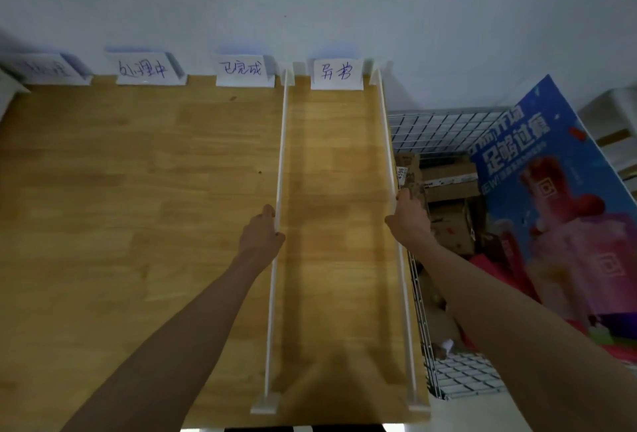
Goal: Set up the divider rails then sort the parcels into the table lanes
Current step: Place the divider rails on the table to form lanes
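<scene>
Divider rails cross the wooden table (138, 190) toward a white wall (310, 0). Left hand (260, 233) grasps the left rail (280, 162); right hand (410, 214) grasps the right rail (385, 128) beside a wire basket (448, 121).

Wooden table (138, 190), two white divider rails (280, 169) (386, 142) along it, four handwritten label cards (241, 71) at far edge

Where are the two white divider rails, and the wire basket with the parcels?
Left rail (280, 169): head view, on its bare strip ahead of the left hand.
Right rail (385, 128): head view, on its strip ahead of the right hand.
Wire basket (444, 124): head view, on its far mesh wall.
</scene>
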Motion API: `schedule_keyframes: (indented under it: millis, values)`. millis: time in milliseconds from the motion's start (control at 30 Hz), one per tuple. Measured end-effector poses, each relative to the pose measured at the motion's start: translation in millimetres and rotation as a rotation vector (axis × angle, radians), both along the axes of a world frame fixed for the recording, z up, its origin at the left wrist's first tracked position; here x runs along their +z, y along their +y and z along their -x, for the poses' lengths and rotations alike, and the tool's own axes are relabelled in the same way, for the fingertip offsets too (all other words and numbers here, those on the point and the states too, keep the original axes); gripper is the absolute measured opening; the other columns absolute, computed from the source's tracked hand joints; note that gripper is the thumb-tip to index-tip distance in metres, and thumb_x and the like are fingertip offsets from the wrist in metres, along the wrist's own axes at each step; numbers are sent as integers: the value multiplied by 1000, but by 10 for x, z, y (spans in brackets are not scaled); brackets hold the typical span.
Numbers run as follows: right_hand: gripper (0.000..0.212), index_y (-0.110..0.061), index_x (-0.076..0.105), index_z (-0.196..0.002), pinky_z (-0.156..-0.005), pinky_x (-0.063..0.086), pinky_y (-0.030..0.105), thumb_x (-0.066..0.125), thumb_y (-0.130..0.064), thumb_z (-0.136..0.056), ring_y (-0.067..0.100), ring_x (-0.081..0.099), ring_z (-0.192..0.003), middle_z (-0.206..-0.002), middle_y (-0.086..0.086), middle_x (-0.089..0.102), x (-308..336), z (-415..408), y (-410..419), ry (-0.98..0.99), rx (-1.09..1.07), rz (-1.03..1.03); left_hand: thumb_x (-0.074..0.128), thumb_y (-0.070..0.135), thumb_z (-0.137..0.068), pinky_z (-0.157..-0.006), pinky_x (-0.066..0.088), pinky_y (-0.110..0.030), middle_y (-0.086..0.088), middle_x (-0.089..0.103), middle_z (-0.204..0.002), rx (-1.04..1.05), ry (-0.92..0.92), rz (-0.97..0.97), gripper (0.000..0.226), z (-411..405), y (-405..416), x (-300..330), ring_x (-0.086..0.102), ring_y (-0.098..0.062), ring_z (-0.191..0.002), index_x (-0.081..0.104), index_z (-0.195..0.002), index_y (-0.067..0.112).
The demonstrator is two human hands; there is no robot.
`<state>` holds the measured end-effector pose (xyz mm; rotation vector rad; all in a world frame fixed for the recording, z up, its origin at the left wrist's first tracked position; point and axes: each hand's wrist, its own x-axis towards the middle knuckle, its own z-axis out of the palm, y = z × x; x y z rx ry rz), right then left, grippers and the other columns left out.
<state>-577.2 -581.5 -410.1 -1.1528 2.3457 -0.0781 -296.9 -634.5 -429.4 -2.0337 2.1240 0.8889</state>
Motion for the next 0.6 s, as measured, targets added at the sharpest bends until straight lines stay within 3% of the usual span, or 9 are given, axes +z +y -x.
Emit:
schedule_keyframes:
  millis: [300, 500, 600]
  values:
    - [37, -11, 46, -125, -91, 52, 49, 63, -11, -92, 33, 57, -107, -123, 16, 54, -147, 82, 71, -66, -42, 70, 64, 18, -90, -65, 55, -43, -15, 65, -100, -3, 22, 5, 43, 15, -37, -8, 64, -34, -81, 44, -128, 11]
    - [46, -8, 43, -130, -93, 50, 46, 66, -22, -92, 32, 55, -112, -127, 16, 53, -137, 92, 213, -96, -38, 73, 67, 27, -89, -76, 53, -46, -17, 61, -112, 42, 2, -4, 51, 12, 84, 55, 62, -40, -97, 42, -131, 12]
    - [53, -10, 42, -128, -86, 54, 45, 70, -27, -88, 32, 59, -106, -122, 14, 54, -146, 66, 371, -84, -35, -5, 70, 28, -87, -77, 56, -50, -16, 62, -110, 47, 7, -30, 54, 0, 222, 78, 65, -39, -90, 40, -130, 13]
